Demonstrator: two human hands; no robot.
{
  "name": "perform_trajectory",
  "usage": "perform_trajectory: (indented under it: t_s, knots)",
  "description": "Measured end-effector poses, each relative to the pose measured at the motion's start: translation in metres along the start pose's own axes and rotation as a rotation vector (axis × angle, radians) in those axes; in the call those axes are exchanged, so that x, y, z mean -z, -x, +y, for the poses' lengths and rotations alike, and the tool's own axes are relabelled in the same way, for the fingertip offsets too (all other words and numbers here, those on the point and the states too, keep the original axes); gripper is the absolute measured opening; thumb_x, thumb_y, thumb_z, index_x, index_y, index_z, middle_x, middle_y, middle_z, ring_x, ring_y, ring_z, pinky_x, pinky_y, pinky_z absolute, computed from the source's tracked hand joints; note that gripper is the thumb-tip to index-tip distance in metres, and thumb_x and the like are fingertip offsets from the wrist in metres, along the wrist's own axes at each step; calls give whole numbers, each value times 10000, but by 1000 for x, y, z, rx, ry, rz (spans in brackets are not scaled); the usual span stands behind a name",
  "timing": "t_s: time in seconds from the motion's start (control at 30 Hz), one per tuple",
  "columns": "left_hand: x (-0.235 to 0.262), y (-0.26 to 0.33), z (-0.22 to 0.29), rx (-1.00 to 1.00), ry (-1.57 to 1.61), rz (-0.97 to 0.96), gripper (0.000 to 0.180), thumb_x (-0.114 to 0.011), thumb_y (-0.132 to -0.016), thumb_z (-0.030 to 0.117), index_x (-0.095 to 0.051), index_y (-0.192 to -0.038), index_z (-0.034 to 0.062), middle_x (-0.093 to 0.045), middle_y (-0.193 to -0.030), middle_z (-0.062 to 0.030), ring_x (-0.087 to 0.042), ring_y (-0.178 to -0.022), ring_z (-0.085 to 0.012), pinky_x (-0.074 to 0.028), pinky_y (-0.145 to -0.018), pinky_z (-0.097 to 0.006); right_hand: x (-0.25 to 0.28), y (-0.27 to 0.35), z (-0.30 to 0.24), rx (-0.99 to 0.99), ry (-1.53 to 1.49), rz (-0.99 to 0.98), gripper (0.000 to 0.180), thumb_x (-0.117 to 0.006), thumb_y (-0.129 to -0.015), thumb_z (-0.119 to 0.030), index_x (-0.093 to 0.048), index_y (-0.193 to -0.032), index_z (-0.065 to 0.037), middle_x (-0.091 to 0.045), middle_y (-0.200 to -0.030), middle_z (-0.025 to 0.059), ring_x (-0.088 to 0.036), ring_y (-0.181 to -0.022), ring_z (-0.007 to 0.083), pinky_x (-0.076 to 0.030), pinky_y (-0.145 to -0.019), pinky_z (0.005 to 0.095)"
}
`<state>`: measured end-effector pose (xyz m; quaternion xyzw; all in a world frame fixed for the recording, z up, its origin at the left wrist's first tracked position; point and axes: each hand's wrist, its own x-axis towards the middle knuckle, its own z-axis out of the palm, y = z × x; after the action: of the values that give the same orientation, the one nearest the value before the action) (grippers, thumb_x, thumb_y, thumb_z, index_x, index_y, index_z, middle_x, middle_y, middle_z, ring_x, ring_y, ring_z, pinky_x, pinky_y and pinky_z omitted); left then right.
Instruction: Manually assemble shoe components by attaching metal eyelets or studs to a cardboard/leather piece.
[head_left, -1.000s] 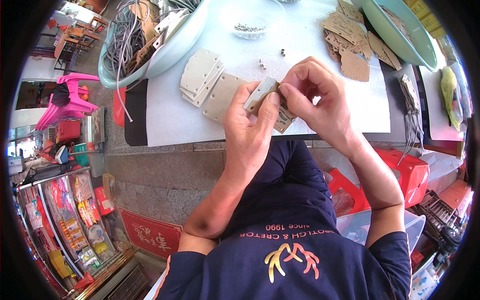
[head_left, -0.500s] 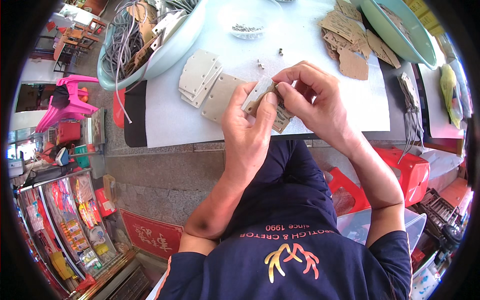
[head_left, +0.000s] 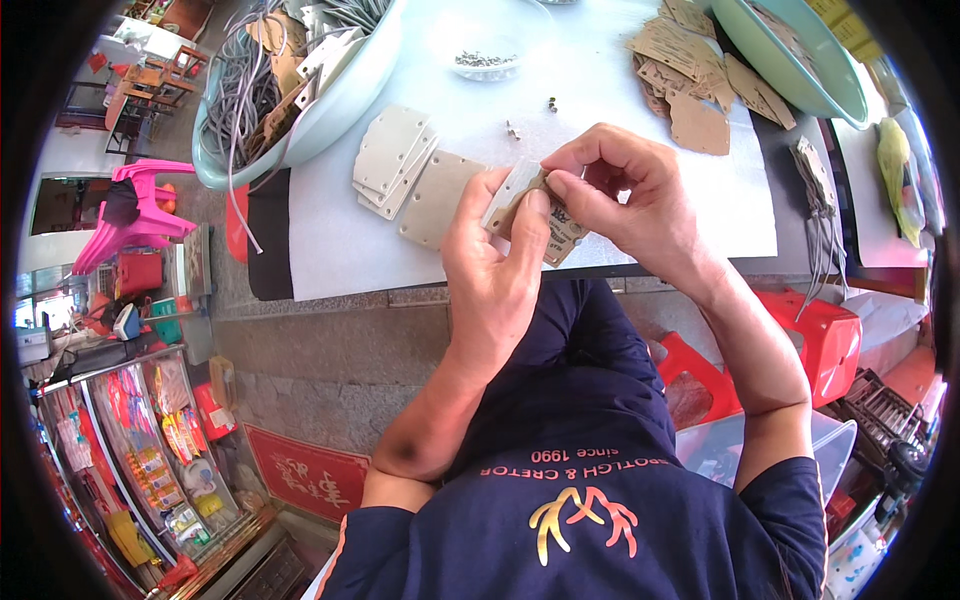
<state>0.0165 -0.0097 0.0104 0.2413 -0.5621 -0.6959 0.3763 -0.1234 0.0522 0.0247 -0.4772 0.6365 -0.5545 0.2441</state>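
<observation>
Between my hands is a small brown plate (head_left: 562, 243) with dark print, lying against a pale holed plate (head_left: 512, 188). My left hand (head_left: 488, 265) is closed round both, thumb on top. The fingers of my right hand (head_left: 640, 195) pinch at their upper edge; anything tiny between those fingertips is hidden. Left of my hands, a beige holed plate (head_left: 432, 205) lies flat beside a fanned stack of pale plates (head_left: 392, 150). Beyond them are small metal fasteners (head_left: 513, 131) and a clear dish (head_left: 487, 66) holding more.
A light-blue basin (head_left: 340, 115) with grey cables and plates stands at the left. Brown plates (head_left: 698, 122) are piled at the right near a green basin (head_left: 815, 75). Plates with cables (head_left: 818, 200) hang over the right edge. A red stool (head_left: 825, 335) stands below.
The whole view has shifted slightly. Both hands keep hold at nearly the same place, and the brown plate has tilted a little.
</observation>
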Motion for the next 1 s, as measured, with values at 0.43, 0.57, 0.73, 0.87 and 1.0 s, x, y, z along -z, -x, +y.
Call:
perform_trajectory:
  t_s: [0.43, 0.57, 0.73, 0.87, 1.0]
  knots:
    - [4, 1, -3, -78, -115, -17, 165, -549, -959, 78, -521, -1094, -12, -574, -928, -33, -528, -814, -37, -453, -654, -197, 2, 0, -1, 19, 44, -37, 117, -673, -821, -95, -690, -906, -17, -615, -710, 23, -506, -571, 61, -437, -536, 235]
    - [5, 0, -5, -124, -147, -40, 149, -545, -961, 80, -514, -1078, -5, -571, -919, -32, -526, -803, -39, -452, -658, -198, 7, -2, -4, 98, 161, -89, 136, -667, -818, -87, -698, -933, -23, -632, -745, 43, -540, -589, 79, -460, -558, 241]
    - [-1, 2, 3, -53, -25, -9, 156, -559, -961, 97, -511, -1072, -1, -573, -908, -17, -520, -793, -27, -445, -674, -188, 7, -2, 0, 120, 75, -54, 124, -658, -821, -82, -700, -922, -24, -623, -733, 58, -583, -616, 94, -482, -579, 247]
    - [-2, -2, 0, 14, 45, 34, 186, -585, -955, 119, -514, -1076, -4, -587, -900, -11, -528, -797, -22, -448, -672, -185, 2, 2, -5, 122, 163, -51, 140, -627, -850, 3, -681, -979, 8, -610, -804, 28, -555, -651, 55, -451, -577, 206]
    - [-5, -7, 0, 74, 122, 80, 230, -619, -941, 137, -529, -1092, -11, -610, -911, -24, -548, -808, -31, -458, -676, -189, -3, 2, -4, 170, 209, 28, 140, -633, -846, 3, -677, -978, 1, -609, -798, 33, -554, -637, 60, -450, -567, 208]
